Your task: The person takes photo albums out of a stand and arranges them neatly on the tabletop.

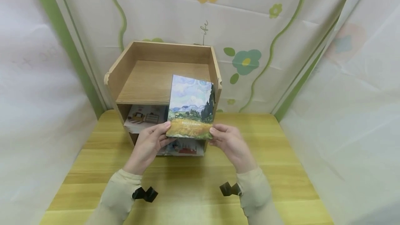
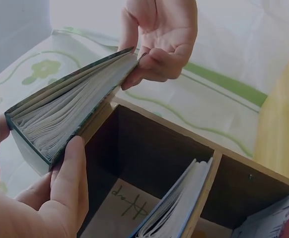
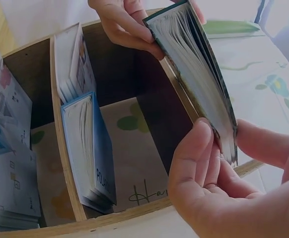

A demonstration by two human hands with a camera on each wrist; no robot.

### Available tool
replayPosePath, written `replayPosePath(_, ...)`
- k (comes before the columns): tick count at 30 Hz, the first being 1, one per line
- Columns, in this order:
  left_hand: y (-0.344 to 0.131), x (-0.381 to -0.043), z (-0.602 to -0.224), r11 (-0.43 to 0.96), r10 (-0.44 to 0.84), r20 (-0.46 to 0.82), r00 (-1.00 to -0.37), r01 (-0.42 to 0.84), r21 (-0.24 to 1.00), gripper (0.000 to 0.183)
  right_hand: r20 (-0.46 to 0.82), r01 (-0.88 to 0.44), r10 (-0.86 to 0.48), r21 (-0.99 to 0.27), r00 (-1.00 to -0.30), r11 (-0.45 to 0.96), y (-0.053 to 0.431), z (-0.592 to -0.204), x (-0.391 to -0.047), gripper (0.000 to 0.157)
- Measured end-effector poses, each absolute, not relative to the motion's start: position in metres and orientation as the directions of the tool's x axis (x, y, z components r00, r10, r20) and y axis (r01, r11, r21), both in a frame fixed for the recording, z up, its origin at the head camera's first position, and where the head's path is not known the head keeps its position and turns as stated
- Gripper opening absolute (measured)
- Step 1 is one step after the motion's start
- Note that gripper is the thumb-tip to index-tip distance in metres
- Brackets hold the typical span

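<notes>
A photo album [image 1: 191,101] with a painted landscape cover is held up in front of the wooden shelf [image 1: 156,75], its cover facing the head camera. My left hand [image 1: 149,145] grips its lower left corner, thumb on the front cover. At the opposite lower corner, my right hand [image 1: 229,145] pinches the covers between thumb and fingers. From the left wrist, the album's page edges [image 2: 70,109] show fanned slightly between dark covers, with the left hand at the spine. The right wrist view has the right hand's fingertips [image 3: 201,131] at the loose edge.
Inside the shelf's middle level stand a blue album [image 3: 87,148] and a white book [image 3: 70,62], next to a divider. More white books [image 3: 10,173] fill the lower level. The shelf stands on a yellow wood-grain table [image 1: 265,169], with a flower-print curtain [image 1: 175,16] behind it.
</notes>
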State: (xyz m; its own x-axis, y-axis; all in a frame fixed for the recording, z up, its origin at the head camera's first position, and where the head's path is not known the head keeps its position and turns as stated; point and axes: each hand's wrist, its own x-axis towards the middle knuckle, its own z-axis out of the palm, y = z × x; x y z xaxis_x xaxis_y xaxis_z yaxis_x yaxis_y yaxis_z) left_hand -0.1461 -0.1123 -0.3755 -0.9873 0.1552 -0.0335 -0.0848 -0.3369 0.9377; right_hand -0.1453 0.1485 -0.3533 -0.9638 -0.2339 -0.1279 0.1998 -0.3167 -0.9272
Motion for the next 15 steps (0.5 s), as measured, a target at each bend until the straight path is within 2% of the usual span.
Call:
replayPosePath(7,-0.112,-0.141,-0.381,-0.325,0.105,-0.038,-0.994,-0.071,0.943,0.055,-0.137,0.193,-0.232,-0.952,-0.963,-0.239,0.149,-0.355,-0.141,0.024)
replayPosePath(15,-0.110,-0.135,-0.389,-0.290,0.037,-0.039,-0.999,-0.049,0.956,0.050,-0.118,0.159,-0.197,-0.966,-0.973,-0.204,0.147,-0.362,-0.138,0.031)
